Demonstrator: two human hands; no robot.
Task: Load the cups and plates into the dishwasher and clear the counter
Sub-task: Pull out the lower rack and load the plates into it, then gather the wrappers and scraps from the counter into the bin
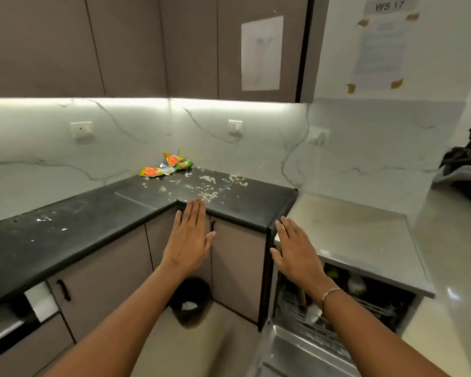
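The black L-shaped counter [65, 213] carries scattered crumbs [210, 186] and crumpled orange and green wrappers [166, 165] in the corner. My left hand [191, 235] is held out flat, fingers straight, in front of the counter's inner corner, holding nothing. My right hand [294, 248] is also flat and empty, beside the counter's right end. Below it the dishwasher [365, 308] stands open, with its wire rack [310, 314] showing dishes inside and its door [297, 355] lowered. No cups or plates are visible on the counter.
A dark waste bin [191, 303] stands on the floor by the corner cabinet. The dishwasher has a pale grey top [351, 229]. Cabinet doors with black handles [63, 289] run under the counter. Dark bags [468, 170] lie at the far right.
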